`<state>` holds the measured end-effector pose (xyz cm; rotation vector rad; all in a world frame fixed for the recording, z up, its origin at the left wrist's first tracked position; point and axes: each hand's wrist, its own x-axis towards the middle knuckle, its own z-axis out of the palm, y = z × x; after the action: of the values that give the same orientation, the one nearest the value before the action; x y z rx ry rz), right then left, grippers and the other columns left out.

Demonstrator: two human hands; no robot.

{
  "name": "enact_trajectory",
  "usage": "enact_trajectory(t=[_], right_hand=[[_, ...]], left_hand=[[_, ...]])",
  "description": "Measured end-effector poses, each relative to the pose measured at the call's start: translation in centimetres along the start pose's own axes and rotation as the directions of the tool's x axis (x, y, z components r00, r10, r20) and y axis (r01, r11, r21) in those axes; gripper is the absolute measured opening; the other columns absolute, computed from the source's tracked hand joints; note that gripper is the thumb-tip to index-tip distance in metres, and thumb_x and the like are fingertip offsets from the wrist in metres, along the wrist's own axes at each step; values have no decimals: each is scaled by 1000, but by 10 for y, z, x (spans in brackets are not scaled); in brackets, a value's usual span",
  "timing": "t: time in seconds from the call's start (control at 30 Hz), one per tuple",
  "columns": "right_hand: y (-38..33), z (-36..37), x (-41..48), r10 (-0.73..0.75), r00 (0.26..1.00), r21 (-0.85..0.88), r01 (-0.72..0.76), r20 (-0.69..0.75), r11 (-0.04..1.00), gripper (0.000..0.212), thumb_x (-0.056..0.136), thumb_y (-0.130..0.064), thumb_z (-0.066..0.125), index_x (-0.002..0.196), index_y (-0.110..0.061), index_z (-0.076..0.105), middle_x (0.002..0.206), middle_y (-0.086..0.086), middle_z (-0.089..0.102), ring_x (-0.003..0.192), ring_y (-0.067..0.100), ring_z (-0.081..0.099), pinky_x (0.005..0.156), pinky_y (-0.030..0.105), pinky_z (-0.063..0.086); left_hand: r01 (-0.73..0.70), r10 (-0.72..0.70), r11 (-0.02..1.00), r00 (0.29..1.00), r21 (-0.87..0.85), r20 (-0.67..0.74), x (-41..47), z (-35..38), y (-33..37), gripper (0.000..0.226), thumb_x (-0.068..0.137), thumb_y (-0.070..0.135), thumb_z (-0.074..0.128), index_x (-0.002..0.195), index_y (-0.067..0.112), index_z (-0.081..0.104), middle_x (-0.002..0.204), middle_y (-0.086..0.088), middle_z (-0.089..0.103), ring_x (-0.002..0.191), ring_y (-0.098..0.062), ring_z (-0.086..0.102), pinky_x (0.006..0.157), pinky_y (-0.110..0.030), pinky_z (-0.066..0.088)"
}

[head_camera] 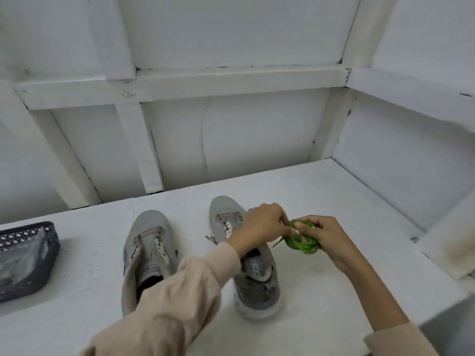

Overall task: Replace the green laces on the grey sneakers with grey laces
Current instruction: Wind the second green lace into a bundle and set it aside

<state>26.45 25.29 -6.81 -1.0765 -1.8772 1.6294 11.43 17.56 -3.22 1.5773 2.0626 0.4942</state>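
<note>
Head view: the left hand [264, 224] and right hand [325, 235] both pinch a coiled bundle of green laces [304, 242], held just right of the right sneaker [259, 286]. The left sneaker [147, 253] stands left of it on the tabletop [334, 201], a basket [25, 286] farther left

- Insole label [257, 265] inside the right-hand grey sneaker [259, 291]: dark letters reading "AORY FO", only part of the wording; the rest cannot be read.
- Dark marks on the side of the left-hand grey sneaker [147, 253]: too blurred to read.
</note>
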Motion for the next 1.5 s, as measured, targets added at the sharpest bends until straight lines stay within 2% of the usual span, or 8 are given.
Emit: enact_trajectory(t=[0.2, 0.43, 0.53, 0.67, 0.93, 1.1, 1.23, 1.5], right_hand=[[56, -10, -9, 82, 987, -314, -123, -141, 941, 5, 86, -14, 71, 87, -15, 76, 82, 5, 72, 80, 17, 64, 71, 24, 48], [69, -1, -18, -109, 950, -580, -87, -294, 810, 7, 87, -23, 68, 90, -25, 61, 76, -5, 64, 69, 15, 59, 56, 27, 42], [63, 0, -16, -131, 958, -685, -84, -257, 723, 5, 87, -27, 68, 90, -23, 66, 90, -3, 65, 79, 14, 57, 65, 31, 48], [54, -2, -10, -147, 968, -795, -74, -201, 603, 23, 86, -31, 68, 107, -22, 70, 108, 0, 62, 99, 19, 58, 83, 36, 47], [6, 40, -7, -189, 977, -190, 206, 103, 960, 48, 82, -28, 76, 126, -37, 56, 121, -13, 57, 114, 1, 53, 94, 18, 43], [10, 75, -7, -67, 935, -68, 96, 348, 993, 72, 81, -22, 78, 140, -41, 42, 136, -24, 46, 124, -12, 41, 98, 14, 41], [16, 87, -7, -76, 959, 52, 64, 272, 997, 70, 77, 6, 63, 132, -36, 54, 136, -11, 55, 118, 0, 55, 87, 13, 48], [12, 105, -10, -50, 968, 149, 14, 247, 989, 65, 83, 12, 55, 131, -31, 58, 130, -8, 62, 116, 6, 60, 96, 26, 50]], left_hand=[[-26, -47, 898, 987, 440, 155, 19, 56, 27, 30, 92, 29, 61, 71, 16, 44, 71, 2, 42, 91, -28, 55, 101, -43, 28], [-65, -3, 887, 989, 457, 146, 21, 72, 32, 13, 94, 11, 54, 104, 4, 59, 99, -14, 55, 107, -32, 58, 73, -34, 39], [-82, 29, 864, 993, 497, 113, 17, 69, 28, 18, 95, 18, 58, 81, 10, 49, 72, -4, 38, 100, -29, 61, 61, -31, 34], [-125, 99, 909, 991, 398, 86, -1, 40, 25, 31, 92, 43, 57, 89, 13, 65, 85, 0, 59, 87, -24, 57, 60, -28, 33], [68, -56, 997, 930, 22, -362, -100, -60, -58, 29, 93, 39, 57, 121, 32, 61, 125, 15, 57, 118, -8, 50, 97, -32, 41], [333, -370, 929, 835, -161, -408, -173, -49, -141, 79, 72, 48, 61, 144, 21, 40, 148, 5, 36, 139, -17, 33, 112, -31, 28], [245, -466, 833, 793, -496, -392, -194, -21, -157, 64, 84, 35, 71, 138, 33, 37, 130, 27, 43, 128, -7, 39, 98, -16, 33], [153, -449, 839, 737, -522, -505, -190, -4, -178, 49, 92, -1, 58, 125, 34, 50, 136, 3, 55, 128, -13, 47, 88, 1, 35]])
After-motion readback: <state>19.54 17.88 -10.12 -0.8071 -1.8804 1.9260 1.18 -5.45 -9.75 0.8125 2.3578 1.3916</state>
